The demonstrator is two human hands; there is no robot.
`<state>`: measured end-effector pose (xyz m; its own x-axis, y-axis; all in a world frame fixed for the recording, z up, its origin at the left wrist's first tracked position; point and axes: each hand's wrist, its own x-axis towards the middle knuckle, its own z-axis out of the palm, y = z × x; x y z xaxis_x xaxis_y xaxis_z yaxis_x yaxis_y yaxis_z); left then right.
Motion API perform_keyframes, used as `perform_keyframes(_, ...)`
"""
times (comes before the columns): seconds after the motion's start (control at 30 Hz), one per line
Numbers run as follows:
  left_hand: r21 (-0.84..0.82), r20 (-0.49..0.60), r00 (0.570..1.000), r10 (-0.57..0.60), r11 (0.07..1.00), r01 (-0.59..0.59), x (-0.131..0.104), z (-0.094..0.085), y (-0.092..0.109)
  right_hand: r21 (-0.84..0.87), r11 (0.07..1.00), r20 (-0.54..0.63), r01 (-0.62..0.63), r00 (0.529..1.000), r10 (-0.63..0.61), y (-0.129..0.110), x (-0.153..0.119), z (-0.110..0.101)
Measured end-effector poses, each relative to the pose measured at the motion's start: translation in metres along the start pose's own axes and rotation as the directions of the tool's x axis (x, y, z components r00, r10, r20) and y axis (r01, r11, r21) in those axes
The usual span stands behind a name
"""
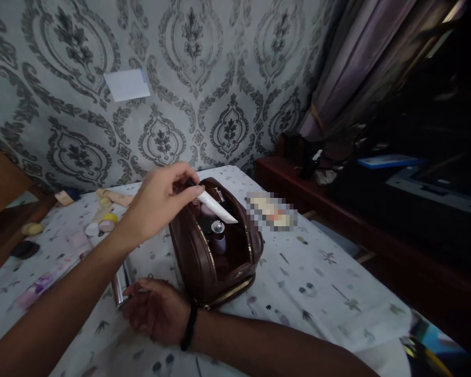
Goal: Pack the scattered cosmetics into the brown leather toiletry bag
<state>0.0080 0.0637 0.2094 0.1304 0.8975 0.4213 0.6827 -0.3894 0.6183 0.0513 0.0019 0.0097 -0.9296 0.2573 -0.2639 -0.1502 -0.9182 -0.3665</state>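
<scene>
My left hand [167, 196] pinches a white tube [217, 207] by its dark end, and the tube slants down over the open mouth of a brown zippered bag [192, 256]. Inside the bag stands a small bottle with a shiny round top [219, 235], among other items partly hidden in shadow. My right hand [155, 309], with a dark band at the wrist, is low in front of the bag. Its fingers are loosely curled beside a silver cylinder [121, 285]; whether they touch it is unclear.
Small containers, one with a yellow lid [110, 217], and a dark round item [25, 249] lie on the left of the patterned cloth [317, 309]. A blurred-out item [272, 211] is right of the bag. A dark red desk [278, 170] stands beyond.
</scene>
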Motion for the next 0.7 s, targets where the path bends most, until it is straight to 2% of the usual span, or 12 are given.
perform_keyframes(0.13,0.145,0.019,1.0,0.017,0.989,-0.02,0.011,0.019,0.005,0.0,1.0,0.004,0.023,1.0,-0.023,0.0,0.0,0.001)
perform_keyframes(0.33,0.2,0.057,0.998,0.031,0.979,-0.042,0.021,0.037,0.005,-0.009,0.999,0.021,0.031,0.999,-0.031,0.0,0.0,0.001)
perform_keyframes(0.5,0.207,0.101,0.994,0.033,0.977,-0.054,0.023,0.046,0.003,-0.001,0.999,0.012,0.033,0.999,-0.033,0.002,0.003,-0.002)
perform_keyframes(0.7,0.184,0.09,0.995,0.037,0.982,-0.054,0.025,0.048,0.002,-0.005,1.0,0.013,0.011,1.0,-0.011,0.002,0.004,-0.002)
